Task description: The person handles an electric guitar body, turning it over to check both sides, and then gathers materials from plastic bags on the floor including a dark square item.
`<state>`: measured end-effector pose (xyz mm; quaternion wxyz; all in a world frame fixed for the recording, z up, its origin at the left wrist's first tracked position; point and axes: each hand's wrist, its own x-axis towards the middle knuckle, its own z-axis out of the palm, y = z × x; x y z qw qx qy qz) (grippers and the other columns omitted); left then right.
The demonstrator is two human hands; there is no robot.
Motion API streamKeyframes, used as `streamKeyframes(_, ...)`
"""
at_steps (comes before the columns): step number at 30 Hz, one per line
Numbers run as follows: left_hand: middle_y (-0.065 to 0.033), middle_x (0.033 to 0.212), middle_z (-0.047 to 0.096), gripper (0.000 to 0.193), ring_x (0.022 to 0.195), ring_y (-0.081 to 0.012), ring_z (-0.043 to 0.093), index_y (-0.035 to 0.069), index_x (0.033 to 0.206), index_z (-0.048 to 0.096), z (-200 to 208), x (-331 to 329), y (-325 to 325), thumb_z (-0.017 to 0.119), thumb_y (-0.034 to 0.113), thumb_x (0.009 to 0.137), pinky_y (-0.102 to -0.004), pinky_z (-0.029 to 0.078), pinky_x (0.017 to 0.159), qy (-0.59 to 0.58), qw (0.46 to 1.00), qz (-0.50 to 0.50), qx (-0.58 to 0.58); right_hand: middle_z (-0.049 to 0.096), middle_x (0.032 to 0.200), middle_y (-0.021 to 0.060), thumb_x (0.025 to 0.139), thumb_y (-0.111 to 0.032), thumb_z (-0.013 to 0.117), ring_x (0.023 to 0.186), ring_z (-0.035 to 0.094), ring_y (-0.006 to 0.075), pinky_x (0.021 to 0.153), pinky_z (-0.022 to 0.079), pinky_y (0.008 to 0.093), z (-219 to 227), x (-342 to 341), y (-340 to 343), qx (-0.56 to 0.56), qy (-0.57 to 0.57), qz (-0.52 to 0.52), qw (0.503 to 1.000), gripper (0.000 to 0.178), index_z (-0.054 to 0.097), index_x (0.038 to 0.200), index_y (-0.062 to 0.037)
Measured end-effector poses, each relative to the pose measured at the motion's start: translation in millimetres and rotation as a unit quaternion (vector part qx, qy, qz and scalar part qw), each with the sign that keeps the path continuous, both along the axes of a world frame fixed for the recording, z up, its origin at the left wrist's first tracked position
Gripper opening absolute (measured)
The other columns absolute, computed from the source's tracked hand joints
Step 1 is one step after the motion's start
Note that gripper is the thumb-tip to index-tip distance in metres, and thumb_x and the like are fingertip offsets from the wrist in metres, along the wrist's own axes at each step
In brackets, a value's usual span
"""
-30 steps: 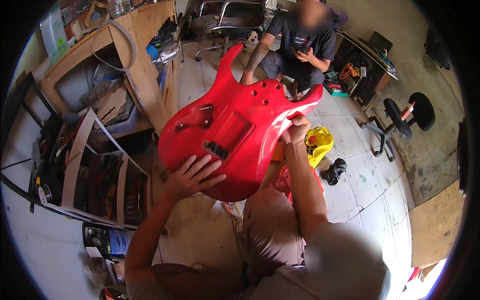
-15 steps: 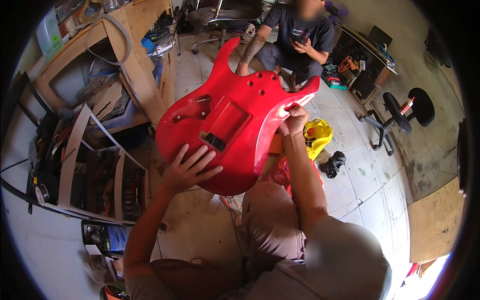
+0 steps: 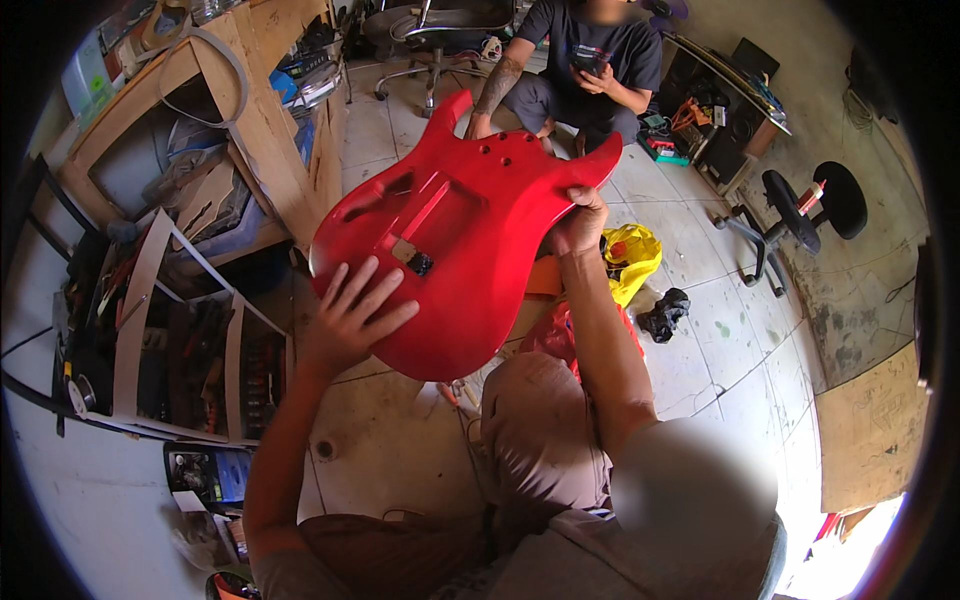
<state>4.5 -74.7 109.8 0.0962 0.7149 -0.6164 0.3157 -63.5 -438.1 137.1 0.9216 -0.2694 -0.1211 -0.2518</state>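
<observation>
A glossy red electric guitar body, with two horns, routed cavities and several small holes, is held tilted in front of me above my knees. My right hand grips its edge below the right horn, thumb on top and fingers mostly hidden. Flat on the lower left of its face lies my left hand, fingers spread. Just beyond those fingertips, a cut-out shows something dark and shiny inside.
A person squats beyond the guitar body, holding a dark device. On the right are a yellow plastic bag, a black crumpled bag and a wheeled chair. A wooden workbench and a tool rack stand left.
The guitar body has tilted, so its face looks more foreshortened and the bright glare along its right edge has faded. Both hands have shifted slightly with it.
</observation>
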Motion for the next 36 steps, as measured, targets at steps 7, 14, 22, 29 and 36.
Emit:
streamKeyframes(7,-0.0111,0.144,0.052,0.059,0.135,-0.0382,0.046,0.017,0.126,0.063,3,3,4,0.076,0.013,0.069,-0.0548,0.038,0.108,0.103,0.995,0.005,-0.015,0.051,0.140,0.0186,0.065,-0.010,0.058,0.129,0.048,0.0390,0.112,0.035,0.0558,-3,-2,2,-0.007,0.001,0.014,1.000,0.092,0.028,0.151,-0.0218)
streamKeyframes(14,-0.0115,0.144,0.051,0.063,0.135,-0.0380,0.046,0.018,0.127,0.062,0,2,0,0.075,0.008,0.065,-0.0532,0.037,0.109,0.098,0.995,0.001,-0.016,0.055,0.135,0.0203,0.064,-0.017,0.055,0.122,0.052,0.0351,0.111,0.036,0.0481,-12,3,0,0.000,0.025,-0.026,0.999,0.078,0.046,0.138,0.0055)
streamKeyframes(22,-0.0075,0.146,0.050,0.068,0.135,-0.0358,0.045,0.024,0.131,0.060,1,2,-1,0.067,-0.001,0.068,-0.0538,0.038,0.109,0.105,0.994,0.012,-0.012,0.054,0.136,0.0211,0.067,-0.023,0.059,0.123,0.052,0.0361,0.112,0.035,0.0486,-18,6,-5,0.020,0.030,-0.007,0.999,0.068,0.051,0.128,0.0068)
streamKeyframes(29,-0.0093,0.145,0.050,0.061,0.136,-0.0369,0.044,0.022,0.128,0.062,-6,1,-1,0.071,0.006,0.070,-0.0547,0.037,0.109,0.082,0.997,0.013,0.004,0.055,0.134,0.0240,0.078,-0.047,0.061,0.123,0.052,0.0382,0.111,0.035,0.0508,-16,6,1,0.059,0.029,-0.066,0.996,0.070,0.053,0.123,0.0062)
streamKeyframes(36,-0.0069,0.146,0.049,0.045,0.136,-0.0352,0.044,0.031,0.131,0.057,-8,-7,-8,0.055,0.016,0.089,-0.0557,0.038,0.109,-0.017,0.999,0.022,0.026,0.065,0.117,0.0201,0.086,-0.066,0.054,0.107,0.061,0.0358,0.100,0.046,0.0514,-38,15,-23,0.095,0.015,-0.084,0.992,0.075,0.057,0.118,0.0022)
